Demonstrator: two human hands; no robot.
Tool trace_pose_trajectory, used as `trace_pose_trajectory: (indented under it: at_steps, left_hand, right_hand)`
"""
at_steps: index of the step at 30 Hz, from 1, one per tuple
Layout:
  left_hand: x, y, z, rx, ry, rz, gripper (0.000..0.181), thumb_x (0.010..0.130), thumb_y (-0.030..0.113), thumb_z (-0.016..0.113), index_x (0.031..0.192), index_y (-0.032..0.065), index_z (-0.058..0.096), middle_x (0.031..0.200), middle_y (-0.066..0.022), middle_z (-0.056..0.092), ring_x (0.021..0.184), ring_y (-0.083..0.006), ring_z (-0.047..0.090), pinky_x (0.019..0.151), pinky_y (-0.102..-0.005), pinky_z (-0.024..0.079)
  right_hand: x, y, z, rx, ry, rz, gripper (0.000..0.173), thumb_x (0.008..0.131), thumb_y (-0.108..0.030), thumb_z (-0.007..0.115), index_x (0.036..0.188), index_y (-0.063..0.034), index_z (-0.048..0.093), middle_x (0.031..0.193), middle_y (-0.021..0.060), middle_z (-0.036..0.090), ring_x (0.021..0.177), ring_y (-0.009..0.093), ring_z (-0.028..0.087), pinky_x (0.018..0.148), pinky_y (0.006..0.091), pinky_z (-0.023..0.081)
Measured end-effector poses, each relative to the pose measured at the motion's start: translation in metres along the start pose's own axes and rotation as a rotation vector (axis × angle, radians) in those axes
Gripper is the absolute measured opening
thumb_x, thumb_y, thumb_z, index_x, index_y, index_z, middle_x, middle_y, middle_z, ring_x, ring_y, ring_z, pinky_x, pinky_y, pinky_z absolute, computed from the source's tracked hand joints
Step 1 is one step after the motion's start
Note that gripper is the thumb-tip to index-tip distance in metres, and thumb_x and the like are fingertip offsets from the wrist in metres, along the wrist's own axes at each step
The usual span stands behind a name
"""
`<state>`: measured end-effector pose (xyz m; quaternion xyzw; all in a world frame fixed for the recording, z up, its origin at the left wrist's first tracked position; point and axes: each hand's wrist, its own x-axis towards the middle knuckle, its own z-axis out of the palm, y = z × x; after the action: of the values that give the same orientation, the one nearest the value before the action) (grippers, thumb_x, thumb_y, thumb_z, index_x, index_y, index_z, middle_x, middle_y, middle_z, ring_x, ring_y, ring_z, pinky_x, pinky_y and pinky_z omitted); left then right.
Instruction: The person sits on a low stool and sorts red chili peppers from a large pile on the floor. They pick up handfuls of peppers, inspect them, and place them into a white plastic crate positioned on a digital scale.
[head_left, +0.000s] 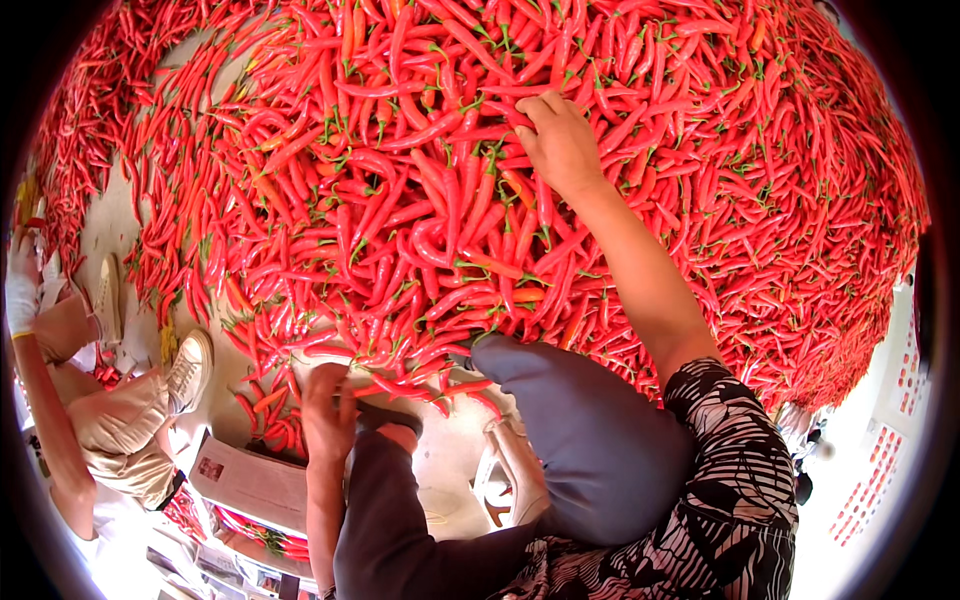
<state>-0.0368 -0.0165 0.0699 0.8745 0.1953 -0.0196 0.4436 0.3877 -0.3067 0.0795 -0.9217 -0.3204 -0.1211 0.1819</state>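
A large heap of red chili peppers (450, 202) with green stems covers the floor before me. My right hand (559, 142) reaches onto the heap, its fingers bent over a red chili pepper (508, 112); whether they grip it is hidden. Low on the left, my left hand (328, 409) is blurred above the heap's near edge, beside a cardboard box (251, 480). I cannot make out anything held in it. A small pile of red chilies (281, 427) lies just left of that hand.
My bent knees (592, 427) border the heap's near side. A low stool (517, 472) stands between my legs. At the left sits another person (112, 420) wearing a white glove (22, 289). Behind the box, more chilies (270, 540) show in an open box.
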Motion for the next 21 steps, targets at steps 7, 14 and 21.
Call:
trace_pose_trajectory:
  at_steps: [7, 14, 21]
  left_hand:
    - [-0.011, -0.007, 0.009, -0.185, -0.231, -0.261, 0.013, 0.101, 0.009, 0.066, 0.105, -0.0019, 0.072, 0.100, -0.0144, 0.071, 0.090, -0.0261, 0.070, 0.082, -0.0378, 0.056]
    - [0.065, 0.027, 0.007, -0.650, -0.564, -0.401, 0.036, 0.112, 0.032, 0.057, 0.129, 0.0011, 0.067, 0.109, -0.0069, 0.072, 0.097, -0.0155, 0.069, 0.089, -0.0352, 0.059]
    - [0.086, 0.040, 0.034, -1.568, -0.422, -0.386, 0.031, 0.115, 0.032, 0.053, 0.129, 0.0071, 0.064, 0.119, -0.0077, 0.070, 0.111, -0.0206, 0.069, 0.102, -0.0394, 0.055]
  right_hand:
    - [-0.025, -0.054, -0.024, 0.210, -0.114, -0.320, 0.021, 0.086, -0.011, 0.074, 0.106, -0.0077, 0.070, 0.101, 0.0093, 0.064, 0.097, 0.032, 0.063, 0.087, 0.0448, 0.053]
    - [-0.048, -0.162, -0.010, 0.504, -0.298, -0.809, 0.015, 0.089, -0.016, 0.066, 0.103, -0.0097, 0.067, 0.106, 0.0051, 0.061, 0.098, 0.024, 0.064, 0.082, 0.0402, 0.055]
    - [-0.054, -0.197, 0.002, 0.585, -0.308, -0.969, 0.016, 0.084, -0.017, 0.069, 0.098, -0.0090, 0.066, 0.108, 0.0042, 0.062, 0.101, 0.022, 0.066, 0.085, 0.0377, 0.057]
